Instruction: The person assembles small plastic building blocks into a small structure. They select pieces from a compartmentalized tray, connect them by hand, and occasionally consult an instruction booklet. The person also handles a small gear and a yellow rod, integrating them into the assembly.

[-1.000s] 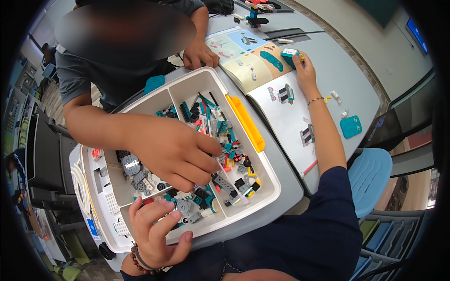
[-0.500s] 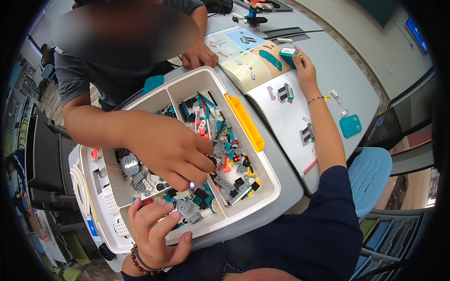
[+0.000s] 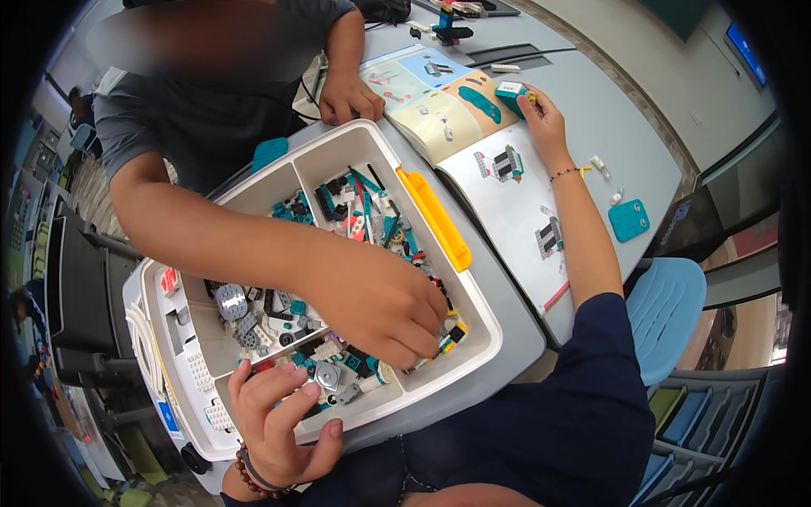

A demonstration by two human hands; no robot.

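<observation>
My right hand (image 3: pixel 545 127) grips a teal-and-white brick block (image 3: pixel 509 95) with a bit of yellow, held over the far part of an open instruction booklet (image 3: pixel 511 207). Below, my left hand (image 3: pixel 283 427) is open, its fingers apart at the near rim of a white divided bin (image 3: pixel 486 359); nothing shows in it. Building pieces (image 3: pixel 329 374) in teal, grey, black and white fill the compartments. Another person's hand (image 3: pixel 380 296) reaches across into the near right compartment, its fingertips hidden among the pieces. That person's other hand (image 3: pixel 351 97) rests beside the booklet.
A yellow handle (image 3: pixel 435 221) marks the bin's right side. On the table to the right lie a teal plate (image 3: pixel 628 220) and small white pieces (image 3: pixel 600 166). A dark built model (image 3: pixel 450 32) stands at the back. A blue chair (image 3: pixel 667 317) is at the right.
The other person's reaching hand has moved right and nearer, from the bin's middle to its near right compartment. My hands keep their places, apart from a slight shift of the view.
</observation>
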